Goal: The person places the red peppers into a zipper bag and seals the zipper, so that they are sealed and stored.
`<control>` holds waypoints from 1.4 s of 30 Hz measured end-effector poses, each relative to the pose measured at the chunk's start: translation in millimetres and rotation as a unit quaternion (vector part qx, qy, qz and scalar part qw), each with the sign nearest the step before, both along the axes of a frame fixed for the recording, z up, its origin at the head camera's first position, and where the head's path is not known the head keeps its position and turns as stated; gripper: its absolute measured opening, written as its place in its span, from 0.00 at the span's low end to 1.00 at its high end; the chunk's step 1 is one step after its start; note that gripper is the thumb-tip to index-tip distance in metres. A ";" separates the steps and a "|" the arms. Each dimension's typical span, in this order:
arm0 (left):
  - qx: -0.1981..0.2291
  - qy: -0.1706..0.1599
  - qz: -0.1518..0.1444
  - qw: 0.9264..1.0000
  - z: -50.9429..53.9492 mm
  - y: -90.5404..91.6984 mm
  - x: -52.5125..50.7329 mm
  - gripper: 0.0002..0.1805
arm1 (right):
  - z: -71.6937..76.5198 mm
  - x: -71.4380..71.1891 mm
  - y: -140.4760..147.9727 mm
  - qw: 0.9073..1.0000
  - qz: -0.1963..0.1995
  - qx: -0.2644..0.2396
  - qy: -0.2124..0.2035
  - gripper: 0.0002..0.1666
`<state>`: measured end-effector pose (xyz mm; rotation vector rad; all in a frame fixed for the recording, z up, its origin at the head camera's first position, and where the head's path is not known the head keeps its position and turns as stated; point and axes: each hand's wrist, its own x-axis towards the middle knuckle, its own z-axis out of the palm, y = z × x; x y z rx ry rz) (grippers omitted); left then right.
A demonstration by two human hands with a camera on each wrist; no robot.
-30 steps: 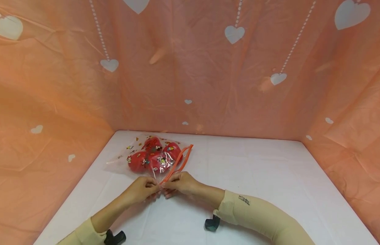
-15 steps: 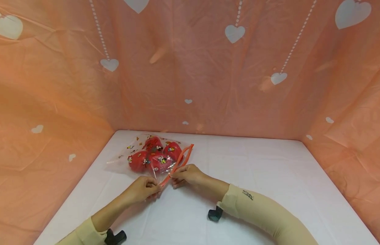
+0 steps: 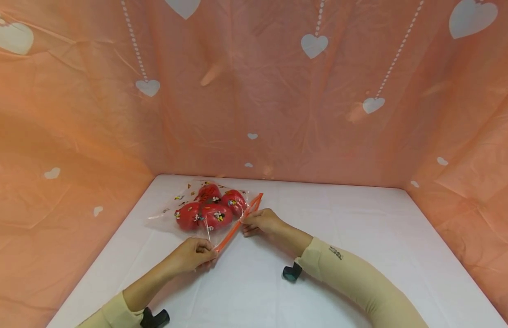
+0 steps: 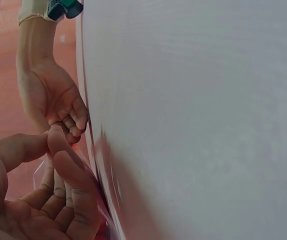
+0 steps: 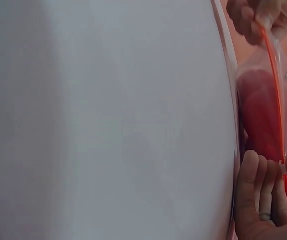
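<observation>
A clear zip bag (image 3: 165,220) with small cartoon prints lies on the table, several rounded red things (image 3: 215,217) inside it. Along its right side runs an orange zipper strip (image 3: 229,238). The near corner of that strip is pinched between thumb and fingers of my left hand (image 3: 192,255). Farther up the strip, my right hand (image 3: 265,222) pinches a small pale slider (image 5: 283,168), seen in the right wrist view. Between the hands the strip looks straight and pressed together; beyond the right hand its two edges stand slightly apart.
A white-covered table (image 3: 340,237) stretches under both hands. Orange sheeting (image 3: 278,114) printed with white hearts rises behind it and at both sides. Dark wrist-camera mounts (image 3: 292,272) hang beneath the sleeves.
My right hand has slid along the zipper strip, away from my left hand, toward the far right. The strip behind it has come together. My left hand has kept its place at the near corner.
</observation>
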<state>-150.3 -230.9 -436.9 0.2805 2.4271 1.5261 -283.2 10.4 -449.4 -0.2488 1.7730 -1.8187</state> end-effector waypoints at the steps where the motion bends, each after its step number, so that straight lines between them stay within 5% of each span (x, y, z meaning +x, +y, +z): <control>1: 0.001 -0.001 0.000 1.000 0.2 0.0 0.2 0.09 | 0.3 -2.0 0.9 1.000 -0.002 0.002 0.003 0.13; 18: -0.001 0.003 -0.003 1.000 -2.7 -2.2 1.3 0.10 | 0.8 -29.6 12.1 0.997 -0.054 0.002 0.046 0.09; 42: -0.001 0.013 -0.012 1.000 -1.8 -2.0 1.6 0.11 | 11.2 -53.8 20.1 0.979 -0.097 0.109 0.144 0.09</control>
